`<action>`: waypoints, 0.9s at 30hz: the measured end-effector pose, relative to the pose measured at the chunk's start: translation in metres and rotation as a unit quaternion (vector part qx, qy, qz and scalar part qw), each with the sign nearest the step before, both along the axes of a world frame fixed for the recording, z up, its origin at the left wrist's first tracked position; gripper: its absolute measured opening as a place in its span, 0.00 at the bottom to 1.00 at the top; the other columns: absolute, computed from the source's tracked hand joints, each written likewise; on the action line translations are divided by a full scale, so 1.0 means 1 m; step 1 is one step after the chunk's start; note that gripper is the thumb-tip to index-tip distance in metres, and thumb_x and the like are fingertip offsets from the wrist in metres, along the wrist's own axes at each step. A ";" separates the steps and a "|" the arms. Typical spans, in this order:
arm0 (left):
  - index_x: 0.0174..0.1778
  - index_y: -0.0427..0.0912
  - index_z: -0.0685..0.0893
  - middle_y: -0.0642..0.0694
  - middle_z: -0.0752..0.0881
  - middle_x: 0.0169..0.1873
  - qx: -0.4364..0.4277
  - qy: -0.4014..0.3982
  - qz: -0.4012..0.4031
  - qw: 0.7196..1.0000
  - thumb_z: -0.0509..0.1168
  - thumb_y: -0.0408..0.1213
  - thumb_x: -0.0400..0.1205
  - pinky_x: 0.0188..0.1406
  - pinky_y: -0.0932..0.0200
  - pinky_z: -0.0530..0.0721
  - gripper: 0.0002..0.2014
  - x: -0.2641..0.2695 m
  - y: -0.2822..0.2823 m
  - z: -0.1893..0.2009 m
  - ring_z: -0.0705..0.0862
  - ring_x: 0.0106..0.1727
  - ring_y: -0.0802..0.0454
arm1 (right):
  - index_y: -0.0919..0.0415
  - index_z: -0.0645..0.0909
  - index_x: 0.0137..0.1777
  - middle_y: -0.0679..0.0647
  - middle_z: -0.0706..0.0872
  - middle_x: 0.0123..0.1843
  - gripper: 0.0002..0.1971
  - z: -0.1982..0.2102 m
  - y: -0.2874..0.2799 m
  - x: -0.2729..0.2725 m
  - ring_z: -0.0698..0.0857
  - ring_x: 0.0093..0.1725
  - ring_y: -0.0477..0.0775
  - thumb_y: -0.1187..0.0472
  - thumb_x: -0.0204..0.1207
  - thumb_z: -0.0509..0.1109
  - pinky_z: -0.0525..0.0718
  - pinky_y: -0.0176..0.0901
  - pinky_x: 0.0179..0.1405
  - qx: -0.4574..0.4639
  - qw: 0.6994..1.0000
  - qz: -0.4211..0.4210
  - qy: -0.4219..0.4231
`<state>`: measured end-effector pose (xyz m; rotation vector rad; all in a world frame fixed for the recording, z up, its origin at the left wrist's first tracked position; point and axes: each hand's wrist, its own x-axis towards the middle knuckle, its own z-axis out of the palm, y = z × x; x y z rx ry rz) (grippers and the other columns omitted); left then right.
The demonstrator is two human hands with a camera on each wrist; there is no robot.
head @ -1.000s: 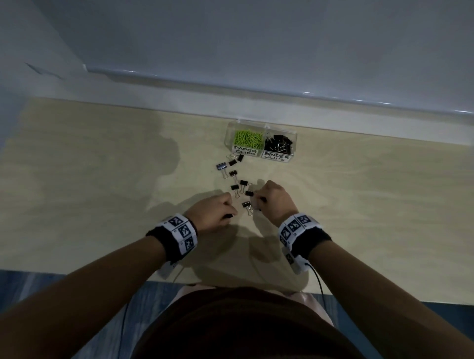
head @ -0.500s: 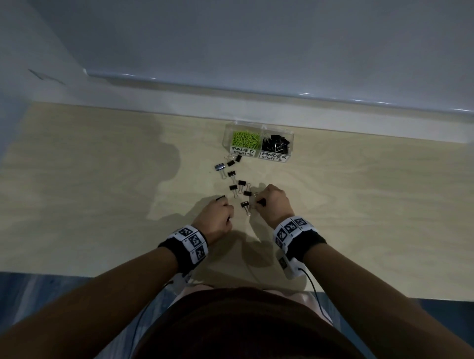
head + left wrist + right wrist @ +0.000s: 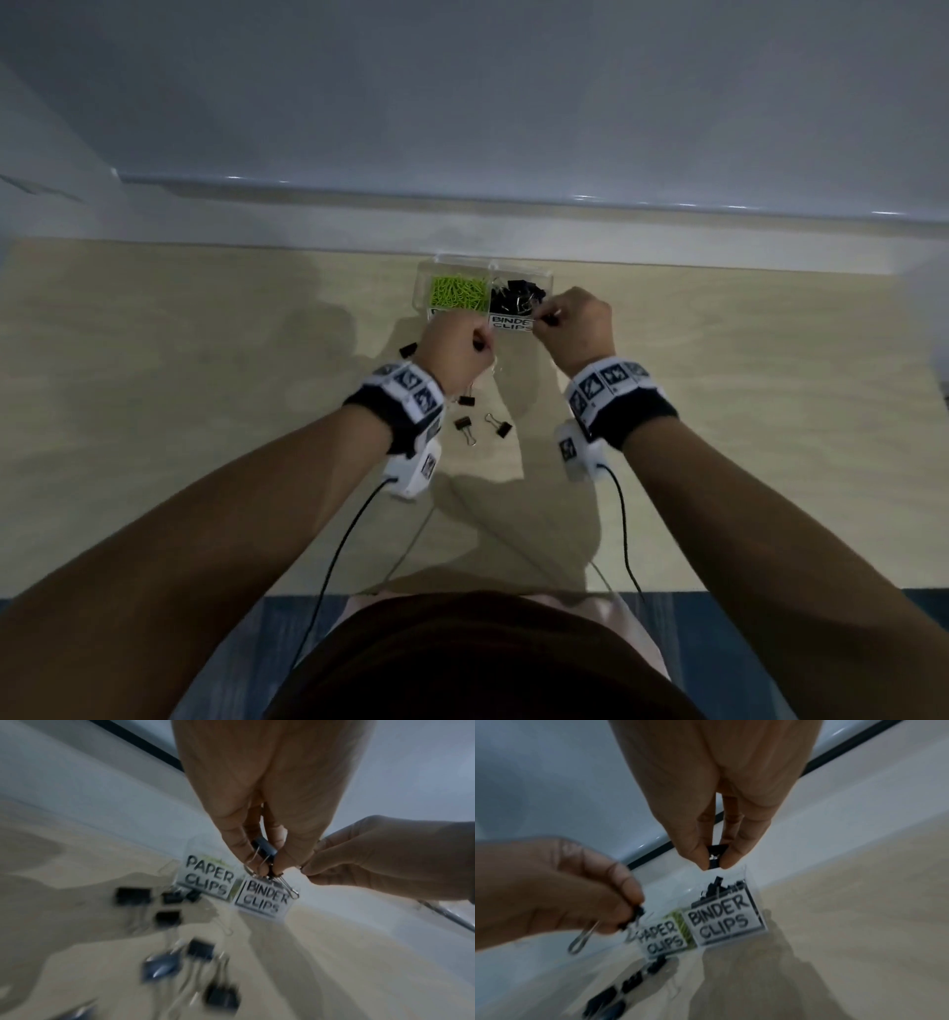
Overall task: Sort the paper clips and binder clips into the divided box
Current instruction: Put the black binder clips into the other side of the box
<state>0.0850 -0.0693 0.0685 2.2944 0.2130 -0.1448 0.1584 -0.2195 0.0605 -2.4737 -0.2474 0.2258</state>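
The clear divided box [image 3: 545, 271] stands at the table's far edge, with green paper clips [image 3: 459, 292] in its left half and black binder clips [image 3: 516, 298] in its right half. My right hand [image 3: 714, 862] pinches a black binder clip [image 3: 715, 853] just above the compartment labelled BINDER CLIPS [image 3: 721, 920]. My left hand [image 3: 264, 866] pinches a small bunch of binder clips [image 3: 266, 850] by the bodies, wire handles hanging, in front of the box's labels. Several loose binder clips [image 3: 464, 429] lie on the table behind my left wrist.
The box sits against a pale ledge [image 3: 308, 231] under a grey wall. Loose clips [image 3: 200, 949] are strewn between the box and the table's near edge; one [image 3: 408, 350] lies left of my left hand. Wrist cables [image 3: 349, 534] trail towards my body.
Both hands have lifted from the pile near the table's middle and moved forward to the box, each carrying binder clips. Fewer clips lie on the table.
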 end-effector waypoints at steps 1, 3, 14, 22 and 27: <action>0.42 0.36 0.87 0.44 0.89 0.41 -0.009 -0.011 0.009 1.000 0.69 0.27 0.75 0.43 0.67 0.82 0.03 0.016 -0.003 0.005 0.84 0.40 0.54 | 0.62 0.89 0.42 0.55 0.89 0.43 0.04 0.004 0.004 0.009 0.85 0.39 0.49 0.68 0.70 0.73 0.78 0.25 0.37 -0.004 1.000 0.004 -0.014; 0.41 0.36 0.88 0.41 0.90 0.41 -0.015 -0.038 0.025 0.999 0.70 0.26 0.73 0.46 0.60 0.85 0.04 0.045 -0.008 0.013 0.86 0.41 0.50 | 0.63 0.90 0.44 0.59 0.89 0.45 0.06 0.008 0.011 0.021 0.87 0.43 0.54 0.68 0.69 0.72 0.78 0.30 0.41 -0.014 0.999 0.019 -0.029; 0.50 0.38 0.85 0.45 0.87 0.48 0.006 -0.058 0.004 0.998 0.67 0.33 0.78 0.50 0.60 0.82 0.07 0.027 0.045 -0.006 0.84 0.45 0.54 | 0.57 0.84 0.49 0.55 0.83 0.51 0.07 -0.029 -0.015 -0.065 0.82 0.48 0.55 0.63 0.72 0.69 0.84 0.48 0.51 -0.052 0.985 0.165 0.026; 0.65 0.41 0.80 0.45 0.80 0.63 0.169 0.047 -0.120 0.977 0.68 0.32 0.77 0.67 0.54 0.70 0.19 -0.027 0.091 -0.063 0.75 0.64 0.44 | 0.64 0.84 0.50 0.63 0.81 0.51 0.09 -0.056 -0.006 -0.100 0.81 0.48 0.65 0.63 0.76 0.66 0.83 0.53 0.49 -0.076 0.972 0.211 0.067; 0.54 0.39 0.82 0.42 0.80 0.54 0.178 0.037 -0.115 0.977 0.68 0.35 0.78 0.56 0.54 0.75 0.10 -0.028 0.087 -0.065 0.79 0.56 0.43 | 0.62 0.83 0.53 0.59 0.80 0.49 0.11 -0.043 0.020 -0.085 0.83 0.43 0.62 0.66 0.71 0.69 0.85 0.51 0.45 -0.035 0.984 0.172 0.042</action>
